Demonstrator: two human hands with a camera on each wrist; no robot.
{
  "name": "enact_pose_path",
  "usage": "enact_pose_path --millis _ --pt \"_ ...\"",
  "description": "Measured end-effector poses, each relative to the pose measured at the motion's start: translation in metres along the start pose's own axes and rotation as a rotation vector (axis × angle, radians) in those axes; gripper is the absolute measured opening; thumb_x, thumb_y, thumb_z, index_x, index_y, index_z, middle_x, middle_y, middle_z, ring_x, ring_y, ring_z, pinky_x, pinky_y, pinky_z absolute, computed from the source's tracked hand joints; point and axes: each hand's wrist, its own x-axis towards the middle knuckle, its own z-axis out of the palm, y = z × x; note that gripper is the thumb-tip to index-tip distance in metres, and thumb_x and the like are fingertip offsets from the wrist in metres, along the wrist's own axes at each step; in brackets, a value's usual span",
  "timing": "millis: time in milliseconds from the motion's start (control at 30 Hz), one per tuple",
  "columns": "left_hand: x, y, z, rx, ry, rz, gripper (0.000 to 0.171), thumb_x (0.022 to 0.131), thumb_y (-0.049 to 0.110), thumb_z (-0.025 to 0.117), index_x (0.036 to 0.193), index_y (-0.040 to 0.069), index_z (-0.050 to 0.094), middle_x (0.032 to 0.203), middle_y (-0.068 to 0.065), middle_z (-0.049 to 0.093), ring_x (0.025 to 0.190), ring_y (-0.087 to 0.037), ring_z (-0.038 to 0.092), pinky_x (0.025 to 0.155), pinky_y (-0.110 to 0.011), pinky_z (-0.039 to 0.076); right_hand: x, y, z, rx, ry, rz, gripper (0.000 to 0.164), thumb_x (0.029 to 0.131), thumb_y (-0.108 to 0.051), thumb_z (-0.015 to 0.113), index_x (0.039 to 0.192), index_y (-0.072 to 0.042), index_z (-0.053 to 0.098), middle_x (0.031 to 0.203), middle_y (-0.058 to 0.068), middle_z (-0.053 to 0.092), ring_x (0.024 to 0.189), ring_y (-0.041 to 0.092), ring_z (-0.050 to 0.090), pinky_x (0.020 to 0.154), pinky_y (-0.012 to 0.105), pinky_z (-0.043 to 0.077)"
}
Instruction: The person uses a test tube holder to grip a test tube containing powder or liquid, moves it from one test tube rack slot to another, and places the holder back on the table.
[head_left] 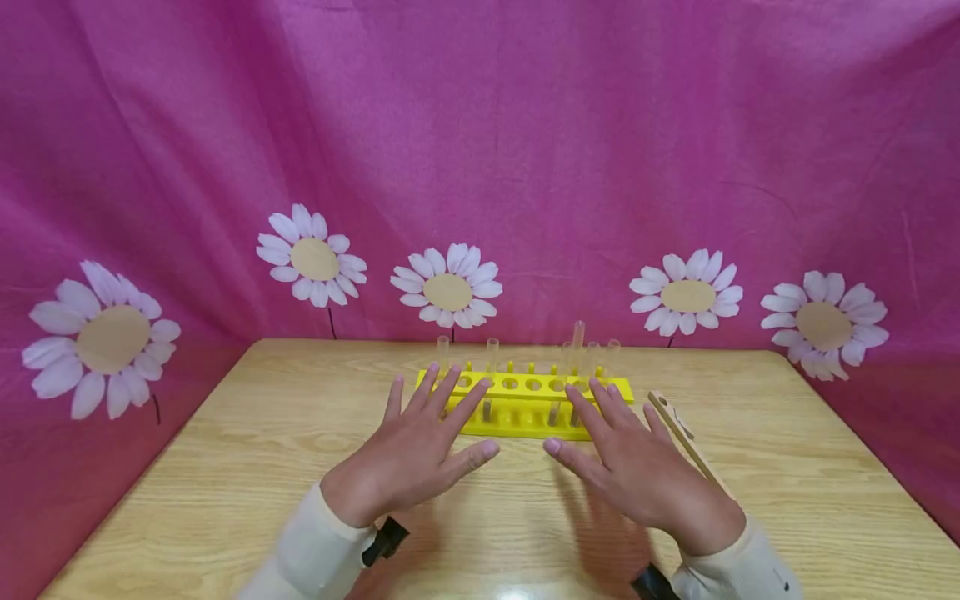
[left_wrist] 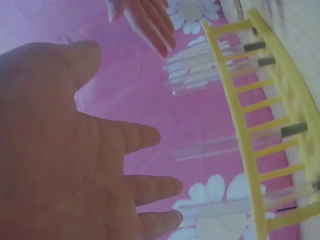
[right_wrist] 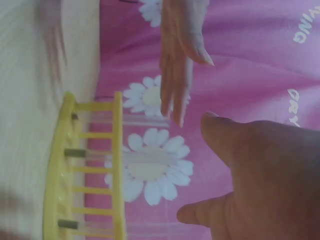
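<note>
My left hand (head_left: 416, 450) hovers over the table with its fingers straight and spread, palm down. Mirroring it, my right hand (head_left: 637, 467) is held out flat with spread fingers, and neither hand holds anything. Just beyond the fingertips stands a yellow test tube rack (head_left: 517, 431), long side toward me. Several clear test tubes (head_left: 492, 354) stand in its holes, with dark grey material (left_wrist: 293, 130) at their bottoms. One tube (head_left: 578, 337) rises higher than the others, toward the rack's right side. The fingers overlap parts of the rack's front in the head view.
A wooden test tube holder (head_left: 690, 437) lies on the table right of the rack, partly behind my right hand. The light wood table (head_left: 247, 467) runs back to a magenta cloth (head_left: 525, 167) printed with white daisies.
</note>
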Motion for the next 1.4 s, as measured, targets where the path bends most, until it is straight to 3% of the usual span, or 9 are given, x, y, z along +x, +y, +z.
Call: enact_pose_path --millis 233,433,667,800,900,1000,1200,1400 --pt "-0.001 -0.009 -0.009 0.004 0.031 -0.035 0.08 0.092 0.072 0.03 0.156 0.028 0.013 0.162 -0.008 0.003 0.147 -0.033 -0.005 0.111 -0.063 -0.009 0.001 0.011 -0.016 0.028 0.014 0.049 0.084 0.092 -0.069 0.036 0.155 -0.016 0.019 0.158 0.022 0.013 0.143 0.045 0.011 0.108 0.069 0.003" --pt "-0.002 -0.02 -0.013 -0.005 0.035 -0.074 0.086 0.091 0.072 0.031 0.156 0.019 0.012 0.161 -0.009 0.006 0.147 -0.032 -0.006 0.111 -0.064 -0.009 0.001 0.025 -0.025 0.029 0.027 0.077 0.086 0.093 -0.066 0.039 0.155 -0.01 0.018 0.157 0.026 0.012 0.142 0.047 0.01 0.106 0.072 0.002" --pt "0.004 -0.038 -0.012 -0.014 0.031 -0.139 0.094 0.091 0.07 0.037 0.155 0.006 0.011 0.16 -0.016 0.005 0.146 -0.037 -0.004 0.11 -0.065 -0.01 0.006 0.042 -0.031 0.016 0.005 0.144 0.096 0.089 -0.07 0.044 0.155 -0.006 0.013 0.155 0.031 0.01 0.141 0.049 0.006 0.103 0.074 0.002" --pt "0.008 -0.049 -0.008 -0.032 0.019 -0.174 0.097 0.09 0.07 0.041 0.154 0.004 0.011 0.16 -0.017 0.006 0.146 -0.038 -0.004 0.11 -0.065 -0.011 0.008 0.051 -0.031 0.015 -0.006 0.17 0.099 0.088 -0.07 0.046 0.155 -0.006 0.011 0.154 0.033 0.009 0.141 0.05 0.006 0.102 0.075 0.003" --pt "0.011 -0.059 -0.005 -0.082 0.008 -0.184 0.098 0.089 0.071 0.042 0.155 0.007 0.01 0.16 -0.016 0.006 0.146 -0.037 -0.003 0.111 -0.063 -0.012 0.009 0.058 -0.031 0.023 -0.016 0.174 0.099 0.089 -0.07 0.045 0.155 -0.005 0.01 0.154 0.034 0.008 0.141 0.05 0.004 0.102 0.075 0.002" --pt "0.016 -0.07 0.0 -0.152 0.003 -0.185 0.095 0.088 0.07 0.045 0.156 0.013 0.012 0.16 -0.014 0.01 0.146 -0.036 0.002 0.113 -0.062 -0.006 0.011 0.066 -0.031 0.032 -0.029 0.178 0.099 0.09 -0.069 0.044 0.154 -0.003 0.009 0.153 0.035 0.007 0.14 0.052 0.004 0.101 0.076 0.003" --pt "0.029 -0.089 0.012 -0.358 0.008 -0.18 0.088 0.089 0.064 0.052 0.156 0.024 0.013 0.159 -0.005 0.018 0.144 -0.031 0.018 0.112 -0.059 0.023 0.015 0.083 -0.028 0.056 -0.058 0.213 0.102 0.089 -0.069 0.047 0.153 0.001 0.009 0.151 0.039 0.006 0.137 0.057 0.003 0.099 0.078 0.003" --pt "0.035 -0.105 0.023 -0.547 0.006 -0.186 0.081 0.093 0.055 0.054 0.156 0.029 0.011 0.16 -0.006 0.018 0.144 -0.032 0.02 0.111 -0.061 0.023 0.017 0.102 -0.024 0.069 -0.101 0.249 0.107 0.086 -0.065 0.055 0.151 0.006 0.009 0.148 0.043 0.005 0.134 0.06 0.003 0.098 0.079 0.01"
